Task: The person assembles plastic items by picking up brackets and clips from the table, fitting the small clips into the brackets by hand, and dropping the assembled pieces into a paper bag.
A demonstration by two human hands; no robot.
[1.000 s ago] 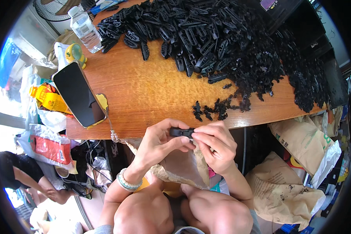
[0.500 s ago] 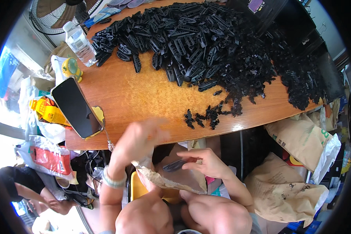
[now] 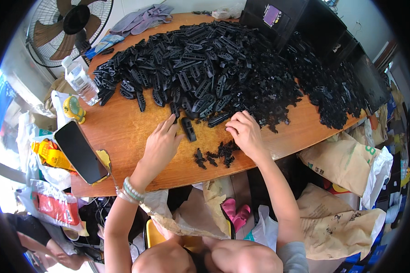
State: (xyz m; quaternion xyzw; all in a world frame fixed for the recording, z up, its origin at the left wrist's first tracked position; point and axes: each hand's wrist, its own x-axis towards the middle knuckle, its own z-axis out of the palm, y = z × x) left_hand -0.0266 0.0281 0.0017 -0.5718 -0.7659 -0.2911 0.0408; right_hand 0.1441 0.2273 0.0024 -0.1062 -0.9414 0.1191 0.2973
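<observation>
Hands point(image 3: 161, 142), slotted black parts point(image 3: 200, 68), grained table point(image 3: 118, 150)

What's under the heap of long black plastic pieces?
The brown wooden tabletop shows along the near edge of the heap of long black plastic pieces. Whatever lies beneath its middle is covered, so I can't tell.

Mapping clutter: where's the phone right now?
Head view, left side: the phone is at the left front corner of the table, left of the left hand and below the small yellow fan.

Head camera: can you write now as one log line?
left hand: at two black parts | right hand: curled, grip unclear | black heap: beyond hands | phone: screen dark
</observation>
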